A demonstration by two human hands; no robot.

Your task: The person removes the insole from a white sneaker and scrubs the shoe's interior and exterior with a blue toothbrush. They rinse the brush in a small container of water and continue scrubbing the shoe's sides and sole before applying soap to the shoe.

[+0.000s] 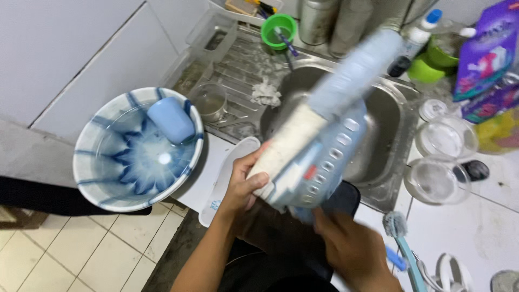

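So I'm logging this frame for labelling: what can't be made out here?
Head view only:
- Pale blue object in both hands: motion-blurred, kind unclear.
- Right hand: blurred, fingers under the object.
- Brush: cut off by bottom edge.
- Sink basin: hidden behind the object.

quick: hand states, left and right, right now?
Left hand: closed, gripping the whitish end of the pale blue perforated plastic piece.
Right hand: under the same piece's lower end, motion-blurred; grip cannot be told.
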